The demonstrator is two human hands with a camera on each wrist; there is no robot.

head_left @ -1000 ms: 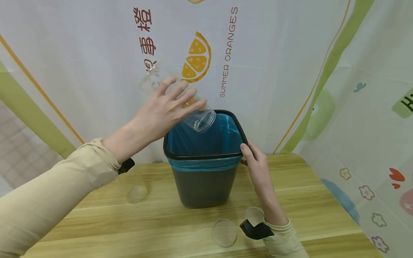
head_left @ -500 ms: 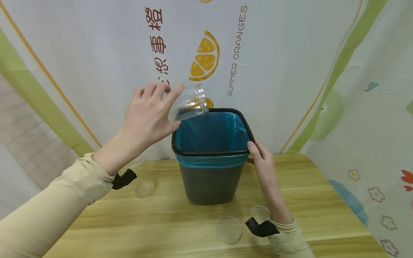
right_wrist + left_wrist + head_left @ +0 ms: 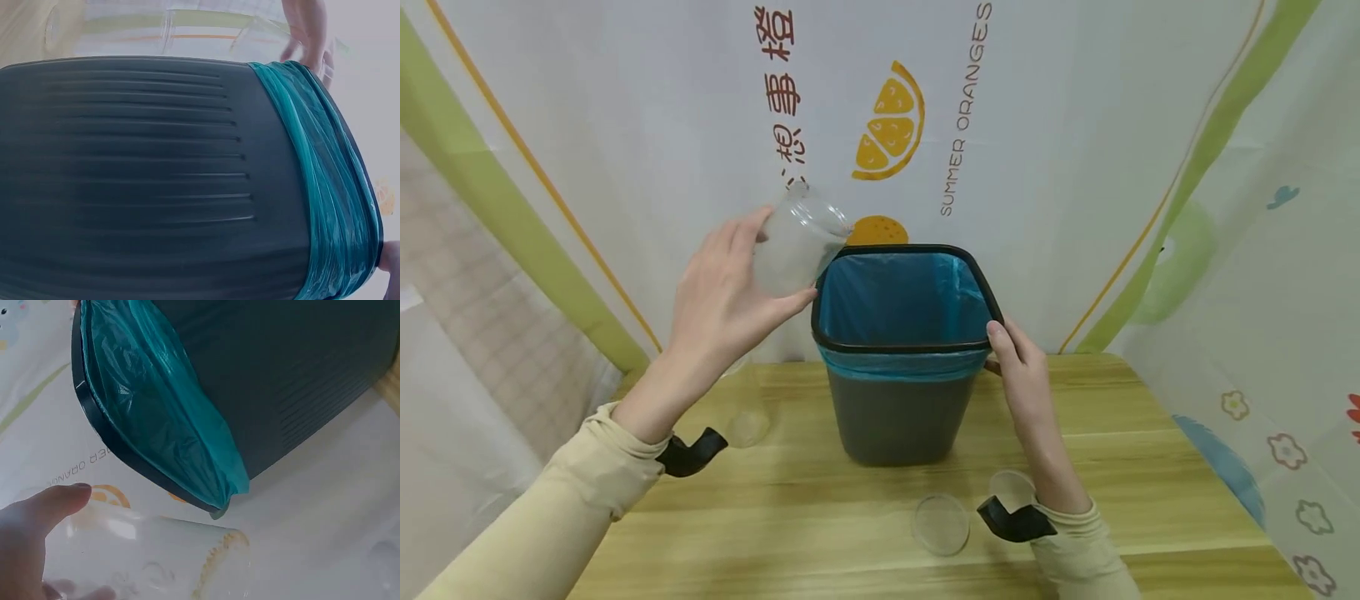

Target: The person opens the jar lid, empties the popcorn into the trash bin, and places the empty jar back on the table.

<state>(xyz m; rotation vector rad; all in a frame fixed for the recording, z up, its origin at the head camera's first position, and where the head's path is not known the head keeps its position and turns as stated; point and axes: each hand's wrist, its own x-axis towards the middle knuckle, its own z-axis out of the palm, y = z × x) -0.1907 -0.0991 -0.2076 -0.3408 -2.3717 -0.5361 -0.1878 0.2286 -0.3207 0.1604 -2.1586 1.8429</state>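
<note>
My left hand [image 3: 718, 287] grips a clear plastic jar [image 3: 797, 237] just left of the trash bin's rim, thumb on the near side. The jar leans with its open mouth up and to the right. In the left wrist view, yellowish residue rings the bottom of the jar [image 3: 150, 556]. The dark grey trash bin [image 3: 898, 417] stands upright on the table, lined with a blue plastic bag [image 3: 910, 292] tucked under its black rim. My right hand [image 3: 1024, 371] holds the bin's right front rim corner, thumb on top; its other fingers are mostly hidden.
Two clear round lids [image 3: 941, 524] lie on the wooden table [image 3: 820, 525] in front of the bin, one partly behind the right wrist strap [image 3: 1017, 521]. Another clear jar [image 3: 747, 425] stands left of the bin. A printed curtain [image 3: 1037, 125] hangs behind.
The jar has gone from mouth-down over the bin, through nearly level, to mouth-up at the bin's left side. My right hand has stayed on the rim.
</note>
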